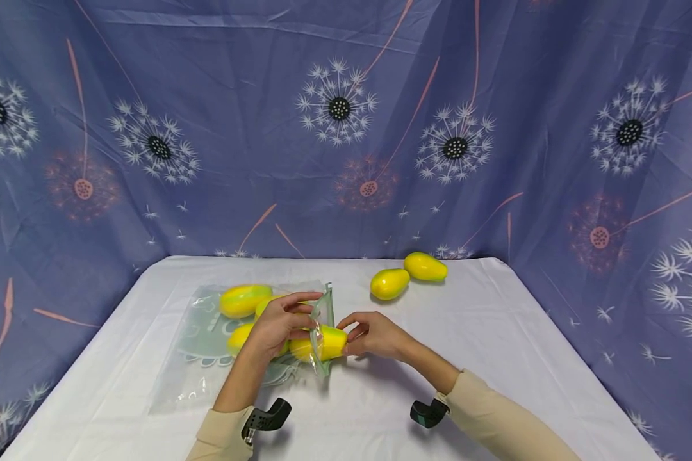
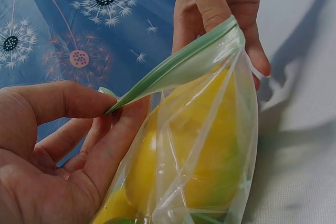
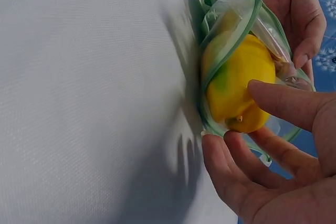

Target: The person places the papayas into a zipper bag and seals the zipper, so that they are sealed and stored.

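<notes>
A clear bag with a green zip edge point(image 2: 173, 66) lies on its side, its mouth facing right. My left hand point(image 1: 279, 325) pinches the upper zip edge between thumb and finger. In the mouth sits a yellow fruit with a green patch point(image 3: 239, 85), partly inside, its end sticking out. My right hand point(image 1: 377, 335) touches that end with thumb and fingertips around it. Several more yellow fruits, one of them striped green point(image 1: 245, 301), lie at the bag's left part, some partly hidden behind my left hand.
Two yellow fruits, one nearer point(image 1: 389, 283) and one behind it point(image 1: 425, 266), lie at the back right of the white-covered table point(image 1: 484, 333). A blue curtain with dandelion prints point(image 1: 254, 128) hangs behind and at both sides.
</notes>
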`<state>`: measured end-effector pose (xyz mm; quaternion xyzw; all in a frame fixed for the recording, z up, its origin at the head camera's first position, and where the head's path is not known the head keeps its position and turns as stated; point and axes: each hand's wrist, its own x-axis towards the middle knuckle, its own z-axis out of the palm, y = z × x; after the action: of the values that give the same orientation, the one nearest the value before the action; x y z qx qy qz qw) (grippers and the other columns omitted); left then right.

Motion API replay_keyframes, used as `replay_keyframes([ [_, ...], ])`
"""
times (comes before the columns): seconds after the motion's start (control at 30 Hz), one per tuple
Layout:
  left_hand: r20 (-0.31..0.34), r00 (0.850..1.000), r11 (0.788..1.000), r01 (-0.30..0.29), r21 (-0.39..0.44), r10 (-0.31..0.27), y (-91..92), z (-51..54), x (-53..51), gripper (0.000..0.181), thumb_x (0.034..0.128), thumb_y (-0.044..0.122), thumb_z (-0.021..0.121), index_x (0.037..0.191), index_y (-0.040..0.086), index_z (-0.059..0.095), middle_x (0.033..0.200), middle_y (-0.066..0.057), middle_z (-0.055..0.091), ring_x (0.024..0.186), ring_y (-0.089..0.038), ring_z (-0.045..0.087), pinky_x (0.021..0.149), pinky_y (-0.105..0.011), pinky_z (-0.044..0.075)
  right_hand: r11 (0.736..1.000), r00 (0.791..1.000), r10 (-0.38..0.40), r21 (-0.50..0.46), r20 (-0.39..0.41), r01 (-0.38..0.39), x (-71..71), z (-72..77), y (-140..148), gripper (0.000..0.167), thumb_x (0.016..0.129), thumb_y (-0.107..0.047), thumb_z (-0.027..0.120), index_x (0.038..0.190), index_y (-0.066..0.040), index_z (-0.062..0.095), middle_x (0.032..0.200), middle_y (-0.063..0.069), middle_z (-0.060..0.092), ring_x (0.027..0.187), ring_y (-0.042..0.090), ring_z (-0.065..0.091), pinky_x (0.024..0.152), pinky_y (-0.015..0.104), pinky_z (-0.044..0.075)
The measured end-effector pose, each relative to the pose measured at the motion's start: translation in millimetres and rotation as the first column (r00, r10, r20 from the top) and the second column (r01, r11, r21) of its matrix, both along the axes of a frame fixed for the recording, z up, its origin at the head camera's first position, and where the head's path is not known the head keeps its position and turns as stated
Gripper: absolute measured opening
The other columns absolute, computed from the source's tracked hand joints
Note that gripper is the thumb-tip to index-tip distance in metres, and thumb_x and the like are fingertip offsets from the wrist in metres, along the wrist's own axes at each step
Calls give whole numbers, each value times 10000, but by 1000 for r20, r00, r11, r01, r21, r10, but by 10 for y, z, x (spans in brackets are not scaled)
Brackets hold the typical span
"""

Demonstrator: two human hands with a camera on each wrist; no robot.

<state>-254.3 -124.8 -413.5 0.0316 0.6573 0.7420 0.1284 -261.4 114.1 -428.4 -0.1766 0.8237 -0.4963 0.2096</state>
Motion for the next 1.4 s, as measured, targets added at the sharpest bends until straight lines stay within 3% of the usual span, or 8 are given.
replay_keyframes([
  [0.23,8,1000,1000,0,4,0,6,14,2,547,859,-133,643,1393,-25,585,978,-75,530,715,-175,644,667,-316,623,998,998,-29,-62,52,32,4,-45,-37,377,809,-85,812,1151,-14,670,1015,120,724,845,211,721,763,411,628],
  [0.73,2,1000,1000,6,13,-6,-5,14,7,545,857,-110,655,1390,-20,588,1006,-72,534,746,-180,651,680,-323,619,992,996,21,-123,86,-10,49,-34,-236,361,819,-29,792,1153,10,659,1070,159,753,948,187,735,807,426,623],
  [1.13,-9,1000,1000,12,-6,-12,-18,15,11,562,846,-103,655,1398,-25,578,1017,-79,541,747,-181,648,671,-308,612,995,993,44,-96,109,-33,52,-38,-240,372,837,-64,795,1189,-48,677,1136,117,741,1039,208,722,825,404,617],
  [1.4,-5,1000,1000,21,3,-21,-24,15,3,552,852,-104,659,1393,-32,577,984,-65,543,747,-182,660,680,-317,618,997,997,30,-74,64,-25,-17,21,-126,419,857,-79,778,1252,-15,656,1171,184,723,1078,238,711,827,404,616],
])
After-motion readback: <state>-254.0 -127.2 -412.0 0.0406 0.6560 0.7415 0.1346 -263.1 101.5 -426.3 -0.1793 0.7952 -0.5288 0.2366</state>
